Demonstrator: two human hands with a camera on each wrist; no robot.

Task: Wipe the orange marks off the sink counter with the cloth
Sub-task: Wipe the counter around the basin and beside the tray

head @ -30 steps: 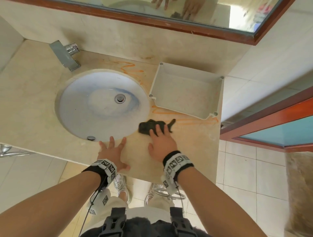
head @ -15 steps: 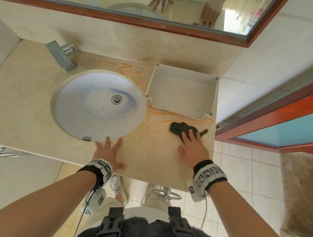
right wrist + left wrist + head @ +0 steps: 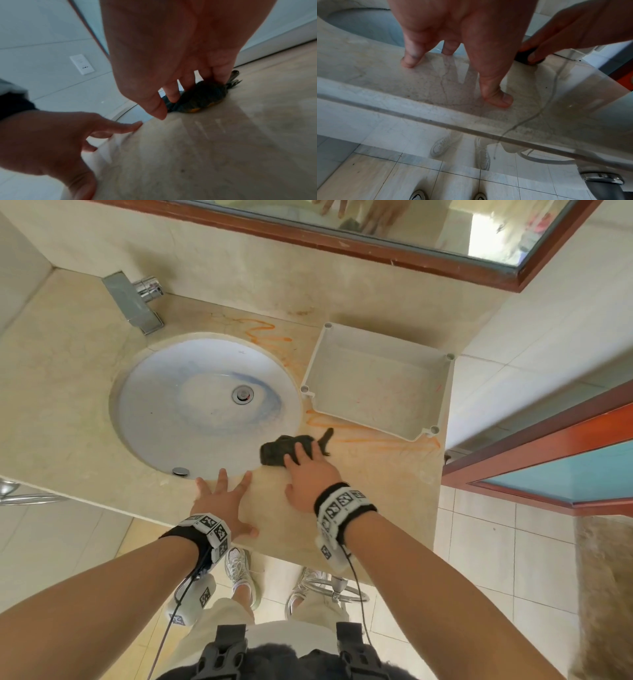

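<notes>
Right hand (image 3: pixel 310 474) pressed flat, fingers straight, on the dark cloth (image 3: pixel 281 451), which lay bunched on the counter (image 3: pixel 376 474) just right of the sink basin (image 3: pixel 205 402), at the near-left end of the orange marks (image 3: pixel 370 438). More orange scribble sat behind the basin. Left hand (image 3: pixel 222 501) was splayed, fingers straight, resting on the counter's front edge, holding nothing. White tray (image 3: pixel 442 395) stood right of the basin, near the wall.

We record a beige veined marble bench (image 3: pixel 61 392) bearing orange scribbled marks (image 3: pixel 373 441), a dark grey crumpled cloth (image 3: pixel 279 450) stained orange underneath, a white round basin (image 3: pixel 164 412) streaked blue, and a white square plastic tray (image 3: pixel 376 392).
</notes>
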